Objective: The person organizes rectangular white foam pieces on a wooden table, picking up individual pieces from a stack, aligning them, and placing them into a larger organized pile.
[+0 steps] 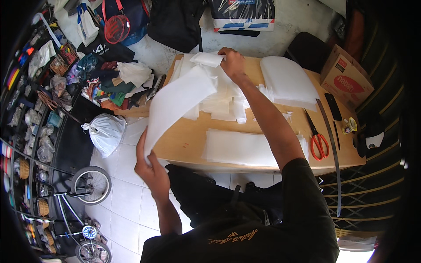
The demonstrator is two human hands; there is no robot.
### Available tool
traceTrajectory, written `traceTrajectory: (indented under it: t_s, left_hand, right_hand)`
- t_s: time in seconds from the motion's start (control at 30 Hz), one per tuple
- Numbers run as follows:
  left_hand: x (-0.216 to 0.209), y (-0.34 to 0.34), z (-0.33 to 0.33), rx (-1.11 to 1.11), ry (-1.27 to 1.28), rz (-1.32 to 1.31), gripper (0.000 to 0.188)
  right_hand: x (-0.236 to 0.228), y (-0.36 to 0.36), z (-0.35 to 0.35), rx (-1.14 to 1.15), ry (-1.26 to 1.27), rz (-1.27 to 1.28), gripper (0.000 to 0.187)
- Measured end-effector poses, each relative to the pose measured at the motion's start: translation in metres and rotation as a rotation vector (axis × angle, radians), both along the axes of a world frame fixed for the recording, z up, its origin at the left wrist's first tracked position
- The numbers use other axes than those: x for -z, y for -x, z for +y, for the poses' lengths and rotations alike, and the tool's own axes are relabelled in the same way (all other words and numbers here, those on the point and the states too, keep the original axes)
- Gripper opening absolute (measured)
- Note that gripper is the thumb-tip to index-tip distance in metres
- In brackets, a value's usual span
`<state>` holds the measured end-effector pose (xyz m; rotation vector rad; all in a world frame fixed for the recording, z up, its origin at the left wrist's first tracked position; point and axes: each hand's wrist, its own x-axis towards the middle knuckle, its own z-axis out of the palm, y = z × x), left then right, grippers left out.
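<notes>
A long strip of white, slightly see-through sheet [180, 98] arches over the left part of the wooden table [175, 142]. My left hand [152, 171] grips its near end, thumb against fingers, just past the table's front edge. At the far edge my right hand [233, 63] is closed on a folded white end [207, 59]; whether this belongs to the same strip I cannot tell. Beneath lie loose whitish sheets and offcuts [219, 105]. A flat pile of white rectangular strips [239, 147] rests along the front edge, partly behind my right forearm.
Scissors with orange handles [319, 144], a long metal ruler [332, 151] overhanging the front edge, a black phone [333, 106] and a small yellow cup [349, 126] lie at the right. Behind them are a rounded sheet stack [289, 79] and a carton [344, 72]. Left stands a small bicycle [66, 206].
</notes>
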<state>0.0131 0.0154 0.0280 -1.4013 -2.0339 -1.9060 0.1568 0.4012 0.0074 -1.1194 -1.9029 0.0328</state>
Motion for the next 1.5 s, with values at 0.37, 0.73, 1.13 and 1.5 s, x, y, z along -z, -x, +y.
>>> traceTrajectory:
  t_s: [0.37,0.73,1.13,1.5]
  left_hand:
    - [-0.007,0.007,-0.050,-0.035,-0.181,0.045,0.043]
    - [-0.035,-0.047,0.032,0.438,-0.326,0.059,0.041]
    - [-0.009,-0.109,0.000,1.100,0.204,-0.821,0.063]
    - [-0.001,-0.100,0.004,0.858,0.086,-0.825,0.018]
  right_hand:
    - [-0.029,-0.050,-0.025,0.119,-0.068,0.165,0.047]
    - [-0.023,-0.091,-0.280,-1.179,1.062,0.585,0.039]
    - [-0.029,-0.149,-0.304,-0.350,0.277,1.229,0.023]
    - [-0.020,-0.169,-0.303,-0.167,0.179,1.317,0.032]
